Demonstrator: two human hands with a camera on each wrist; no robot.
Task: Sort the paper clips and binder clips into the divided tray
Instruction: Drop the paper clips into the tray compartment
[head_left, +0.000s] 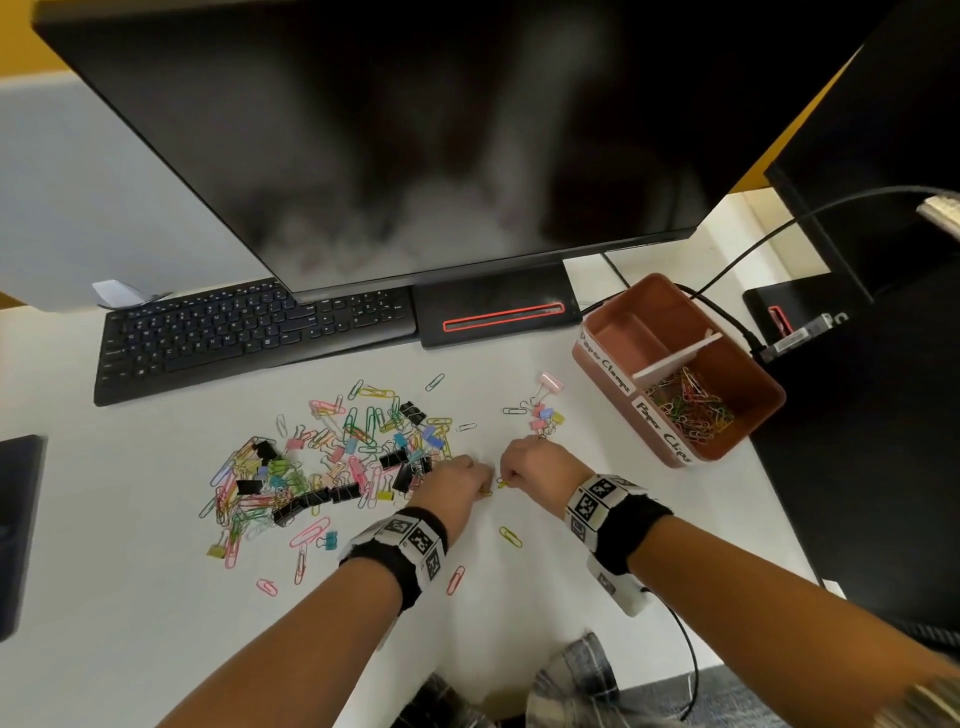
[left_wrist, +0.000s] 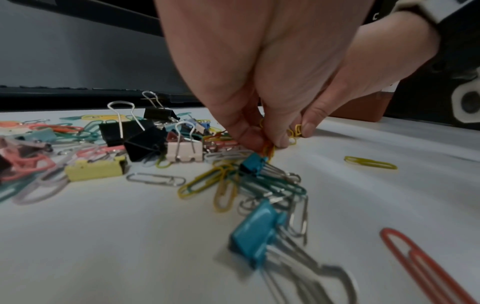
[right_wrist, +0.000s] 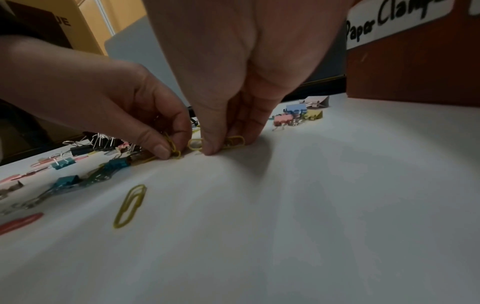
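Observation:
A mixed heap of coloured paper clips and binder clips (head_left: 332, 462) lies on the white desk. My left hand (head_left: 480, 486) pinches yellow paper clips (left_wrist: 269, 149) at the heap's right edge, fingertips down on the desk. Right beside it my right hand (head_left: 506, 480) pinches other yellow paper clips (right_wrist: 233, 142) against the desk. The brown divided tray (head_left: 727, 457) stands to the right; its near compartment holds many paper clips (head_left: 691, 405), and its far compartments look bare. A small group of binder clips (head_left: 545, 415) lies just beyond my right hand.
A black keyboard (head_left: 249, 332) and a monitor (head_left: 395, 135) stand behind the heap. Loose clips lie near my wrists: a yellow one (head_left: 510, 536) and a pink one (head_left: 455, 579). A black cable (head_left: 727, 317) runs behind the tray. The desk's right edge is close to the tray.

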